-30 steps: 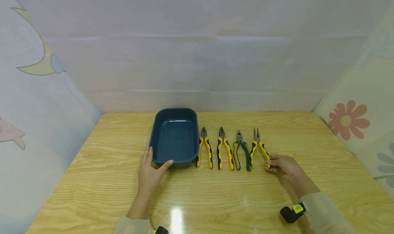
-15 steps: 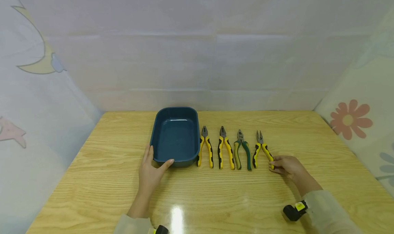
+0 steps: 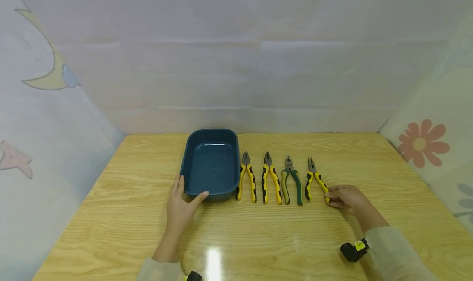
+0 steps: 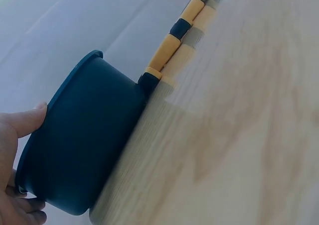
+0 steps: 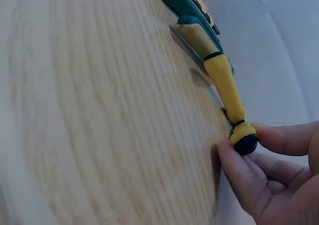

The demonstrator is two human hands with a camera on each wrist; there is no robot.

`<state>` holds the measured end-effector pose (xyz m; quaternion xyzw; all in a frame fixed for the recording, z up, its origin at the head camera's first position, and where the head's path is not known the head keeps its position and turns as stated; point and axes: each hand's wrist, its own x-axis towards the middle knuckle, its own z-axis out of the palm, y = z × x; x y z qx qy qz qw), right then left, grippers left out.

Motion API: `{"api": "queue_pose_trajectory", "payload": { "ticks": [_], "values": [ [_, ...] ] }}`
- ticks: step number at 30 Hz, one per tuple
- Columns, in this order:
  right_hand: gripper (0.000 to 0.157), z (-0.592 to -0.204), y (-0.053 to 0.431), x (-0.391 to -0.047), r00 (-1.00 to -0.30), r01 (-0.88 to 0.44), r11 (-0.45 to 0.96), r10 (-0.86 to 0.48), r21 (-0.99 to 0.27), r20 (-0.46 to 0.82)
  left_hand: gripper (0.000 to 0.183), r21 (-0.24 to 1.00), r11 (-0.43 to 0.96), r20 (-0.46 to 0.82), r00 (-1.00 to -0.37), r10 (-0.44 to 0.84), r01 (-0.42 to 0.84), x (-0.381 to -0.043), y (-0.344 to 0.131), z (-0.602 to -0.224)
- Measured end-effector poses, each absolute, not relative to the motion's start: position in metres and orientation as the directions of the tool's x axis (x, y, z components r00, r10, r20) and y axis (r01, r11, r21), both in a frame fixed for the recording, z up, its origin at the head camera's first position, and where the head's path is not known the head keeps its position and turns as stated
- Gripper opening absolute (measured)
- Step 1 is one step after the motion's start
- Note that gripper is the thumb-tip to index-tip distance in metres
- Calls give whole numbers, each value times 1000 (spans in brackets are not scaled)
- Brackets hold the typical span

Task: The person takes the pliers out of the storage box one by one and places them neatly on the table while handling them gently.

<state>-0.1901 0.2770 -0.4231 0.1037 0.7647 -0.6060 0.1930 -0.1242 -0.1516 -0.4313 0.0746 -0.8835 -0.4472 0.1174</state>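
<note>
My left hand (image 3: 180, 209) holds the near left corner of a deep dark blue bin (image 3: 211, 170), thumb on the front rim and fingers along the left side. In the left wrist view the bin's outer wall (image 4: 84, 130) fills the space beside the thumb. My right hand (image 3: 343, 198) pinches the right handle end of yellow-and-black needle-nose pliers (image 3: 321, 183), which lie with jaws spread and tips pointing away. The right wrist view shows that handle end (image 5: 243, 135) between thumb and fingers.
Left of the needle-nose pliers, green-handled pliers (image 3: 297, 186) and two yellow-and-black combination pliers (image 3: 275, 182) (image 3: 251, 178) lie in a row on the wooden table (image 3: 258, 240). The leftmost pair is right against the bin. A pale cloth wall (image 3: 258, 79) stands behind.
My right hand has shifted the needle-nose pliers to the right, away from the green-handled pair, then straightened them slightly. My left hand and the bin have stayed in place.
</note>
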Motion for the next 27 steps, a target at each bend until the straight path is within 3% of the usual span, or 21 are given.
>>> {"api": "queue_pose_trajectory", "payload": {
  "ticks": [8,15,23,27],
  "values": [
    [34,-419,264,-187,-940,301,500,10,-812,-342,100,787,615,119,-966,-230,-49,-121,-154,-427],
    [25,-420,256,-186,-969,195,727,39,-658,-244,99,753,653,82,-974,-211,-78,-120,-157,-424],
    [20,-422,254,-180,-982,140,785,30,-603,-189,92,663,746,76,-987,-141,-56,-122,-155,-419],
    [28,-422,252,-175,-982,127,797,16,-590,-190,89,608,793,86,-990,-109,-34,-121,-153,-416]
  ]
}}
